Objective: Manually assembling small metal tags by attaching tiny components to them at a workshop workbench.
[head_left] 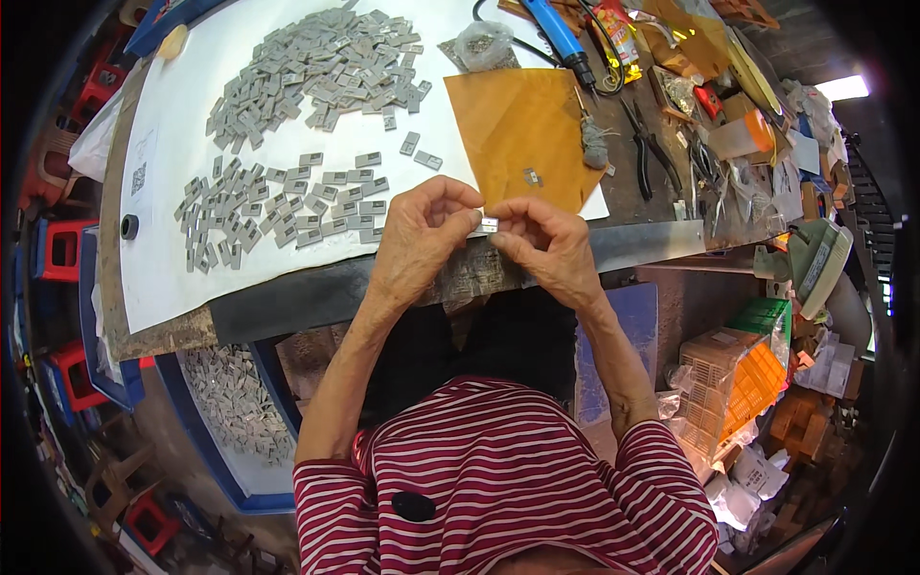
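Striped red-and-white shirt (498, 441) covers your chest, nearest the camera. At 12 o'clock, in view above the table's near edge, is a small silvery metal piece (489, 226). Your left hand (419, 235) pinches its 9 o'clock end between thumb and forefinger; your right hand (556, 247) has its fingertips curled around the 3 o'clock end, whether gripping or merely touching cannot be told. For good control, keep both pinches light, level and clear of the marked face. Its long axis seems to run from 9 to 3 o'clock, marked face towards you; fingers hide the ends.
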Motion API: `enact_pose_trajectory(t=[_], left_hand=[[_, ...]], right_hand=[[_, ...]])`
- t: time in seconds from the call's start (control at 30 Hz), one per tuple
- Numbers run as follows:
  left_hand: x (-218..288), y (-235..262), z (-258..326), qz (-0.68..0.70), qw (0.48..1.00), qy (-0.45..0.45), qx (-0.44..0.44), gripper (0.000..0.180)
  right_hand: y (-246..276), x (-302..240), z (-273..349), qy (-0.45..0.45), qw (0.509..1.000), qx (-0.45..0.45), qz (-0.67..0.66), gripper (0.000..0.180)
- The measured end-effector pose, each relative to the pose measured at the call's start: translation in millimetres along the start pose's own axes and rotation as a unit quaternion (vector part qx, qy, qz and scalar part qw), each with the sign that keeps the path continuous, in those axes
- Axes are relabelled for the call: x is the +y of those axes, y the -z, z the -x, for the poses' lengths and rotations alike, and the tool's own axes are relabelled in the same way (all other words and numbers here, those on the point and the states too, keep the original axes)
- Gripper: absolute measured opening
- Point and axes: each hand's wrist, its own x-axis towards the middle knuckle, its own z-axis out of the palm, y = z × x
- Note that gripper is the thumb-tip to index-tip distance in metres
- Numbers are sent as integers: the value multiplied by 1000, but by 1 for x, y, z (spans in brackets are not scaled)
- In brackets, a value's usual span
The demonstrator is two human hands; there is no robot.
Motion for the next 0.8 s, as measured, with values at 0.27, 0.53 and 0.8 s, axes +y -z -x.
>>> enact_pose_trajectory(t=[0.27, 0.53, 0.8], left_hand=[[0, 16, 14, -31, 999, -16, 18, 12], [-1, 45, 36, -120, 990, -44, 67, 15], [11, 83, 63, -266, 935, -136, 191, 17]], right_hand=[[-17, -4, -8, 212, 941, -6, 265, 18], [-51, -5, -22, 294, 910, -31, 290, 21], [-91, 1, -43, 331, 896, -50, 292, 17]])
